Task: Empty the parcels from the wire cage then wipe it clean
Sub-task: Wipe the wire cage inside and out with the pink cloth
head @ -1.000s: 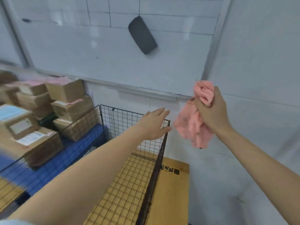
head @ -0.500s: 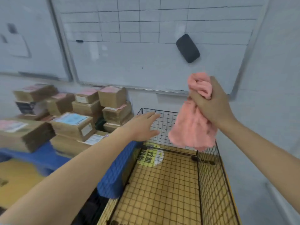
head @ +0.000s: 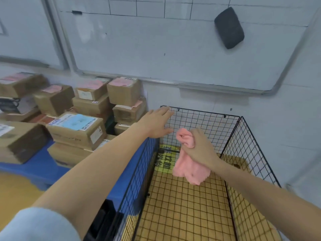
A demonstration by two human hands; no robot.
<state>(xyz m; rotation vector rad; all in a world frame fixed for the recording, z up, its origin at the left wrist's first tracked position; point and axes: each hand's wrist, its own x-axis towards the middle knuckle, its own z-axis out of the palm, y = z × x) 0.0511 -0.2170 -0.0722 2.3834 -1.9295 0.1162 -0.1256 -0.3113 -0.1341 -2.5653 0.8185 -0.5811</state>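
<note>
The black wire cage [head: 232, 143] stands against the wall with no parcels inside; a yellow floor shows through its mesh bottom. My right hand [head: 199, 148] grips a bunched pink cloth [head: 189, 167] inside the cage, near the back panel. My left hand [head: 157, 123] reaches forward with straight fingers at the cage's back left top corner; whether it touches the wire I cannot tell. Brown cardboard parcels [head: 76, 129] are stacked to the left of the cage on a blue platform [head: 40, 168].
A whiteboard [head: 156, 46] hangs on the wall above, with a dark eraser [head: 229, 27] stuck to it. A black object [head: 102, 221] sits low beside the cage's left panel. A yellow printed sticker [head: 165, 159] lies under the cage floor.
My right hand has come down with the pink cloth from above the cage rim into the cage. The view has swung so the cage sits more central. My left hand stays near the back left corner.
</note>
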